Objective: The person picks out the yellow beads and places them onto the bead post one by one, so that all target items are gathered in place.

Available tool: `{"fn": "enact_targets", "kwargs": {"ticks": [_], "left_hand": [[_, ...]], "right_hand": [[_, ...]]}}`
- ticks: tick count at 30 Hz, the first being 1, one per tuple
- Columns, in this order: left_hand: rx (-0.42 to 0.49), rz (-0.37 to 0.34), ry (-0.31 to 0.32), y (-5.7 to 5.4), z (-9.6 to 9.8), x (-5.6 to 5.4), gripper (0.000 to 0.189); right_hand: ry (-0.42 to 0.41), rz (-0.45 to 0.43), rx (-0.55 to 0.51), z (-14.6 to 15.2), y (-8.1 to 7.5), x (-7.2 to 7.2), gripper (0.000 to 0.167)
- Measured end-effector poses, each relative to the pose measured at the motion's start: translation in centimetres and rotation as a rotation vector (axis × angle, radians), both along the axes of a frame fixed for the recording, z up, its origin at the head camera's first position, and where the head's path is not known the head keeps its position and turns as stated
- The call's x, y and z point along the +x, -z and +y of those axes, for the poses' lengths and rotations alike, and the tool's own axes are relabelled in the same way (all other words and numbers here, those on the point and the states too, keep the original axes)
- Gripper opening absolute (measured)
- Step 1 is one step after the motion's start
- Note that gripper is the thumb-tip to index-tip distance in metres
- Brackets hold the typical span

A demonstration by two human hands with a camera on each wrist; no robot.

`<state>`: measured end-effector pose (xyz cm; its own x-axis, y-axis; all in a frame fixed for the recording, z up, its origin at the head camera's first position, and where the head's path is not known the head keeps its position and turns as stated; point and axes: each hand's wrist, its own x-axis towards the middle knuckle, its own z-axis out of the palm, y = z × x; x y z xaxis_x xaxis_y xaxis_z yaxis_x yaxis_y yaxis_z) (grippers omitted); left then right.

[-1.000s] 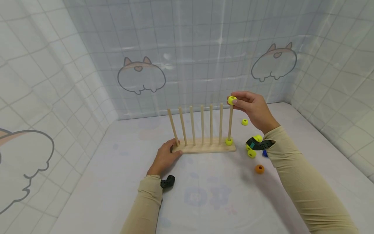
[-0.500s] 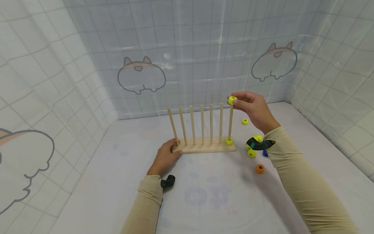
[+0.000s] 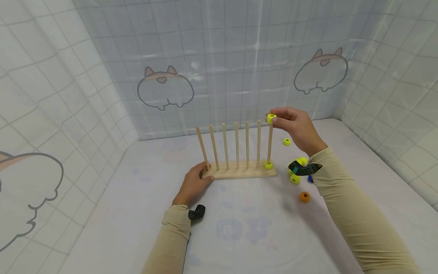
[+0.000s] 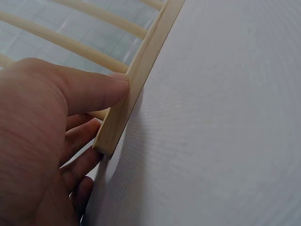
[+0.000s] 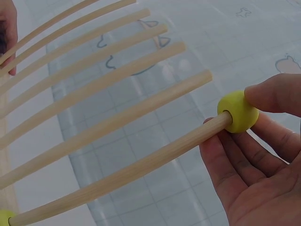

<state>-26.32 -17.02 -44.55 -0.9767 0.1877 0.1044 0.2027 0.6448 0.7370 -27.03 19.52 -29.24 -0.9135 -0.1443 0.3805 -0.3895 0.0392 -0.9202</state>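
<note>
A wooden peg stand (image 3: pixel 239 174), with several upright dowels in a row on a flat base, stands on the cloth-covered surface. My left hand (image 3: pixel 194 185) grips the left end of the base, thumb on its front edge and fingers behind it. At the far right dowel's top, my right hand (image 3: pixel 295 127) pinches a yellow bead (image 5: pixel 238 111) between thumb and fingers. The tip of that dowel (image 5: pixel 141 170) sits in the bead's hole. Another yellow bead (image 3: pixel 268 165) rests at the foot of the same dowel. The other dowels carry no beads.
Several yellow beads (image 3: pixel 295 179) lie right of the stand, partly hidden by the right wrist's black band (image 3: pixel 304 168). A blue bead (image 3: pixel 310 179) peeks out beside the sleeve. Nearer lies an orange bead (image 3: pixel 304 197); a lone yellow bead (image 3: pixel 286 142) lies farther back.
The yellow bead in my right hand has shifted very slightly down at the dowel's top. My left hand stays in place on the base.
</note>
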Motion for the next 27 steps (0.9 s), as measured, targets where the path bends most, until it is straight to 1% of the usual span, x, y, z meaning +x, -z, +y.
{"fn": "enact_targets", "kwargs": {"ticks": [5,9,13,18,23,27], "left_hand": [[0.003,-0.002,0.002,0.0,0.1,0.0,0.056],[0.001,-0.007,0.000,0.0,0.2,0.0,0.057],[-0.009,-0.003,-0.001,0.2,0.1,0.0,0.057],[-0.016,-0.001,-0.001,0.2,0.1,0.0,0.057],[-0.019,-0.002,-0.002,0.2,0.2,0.0,0.057],[-0.024,-0.010,-0.006,0.2,0.3,0.0,0.057]], "right_hand": [[0.001,0.009,0.014,0.1,0.0,0.1,0.040],[0.004,0.009,0.021,0.2,0.0,0.3,0.036],[-0.010,0.006,-0.004,0.4,0.1,0.3,0.031],[-0.021,0.007,-0.031,0.6,0.4,0.1,0.030],[-0.015,0.010,-0.038,0.9,0.7,0.2,0.032],[0.005,0.002,-0.049,1.3,1.1,0.4,0.034]]}}
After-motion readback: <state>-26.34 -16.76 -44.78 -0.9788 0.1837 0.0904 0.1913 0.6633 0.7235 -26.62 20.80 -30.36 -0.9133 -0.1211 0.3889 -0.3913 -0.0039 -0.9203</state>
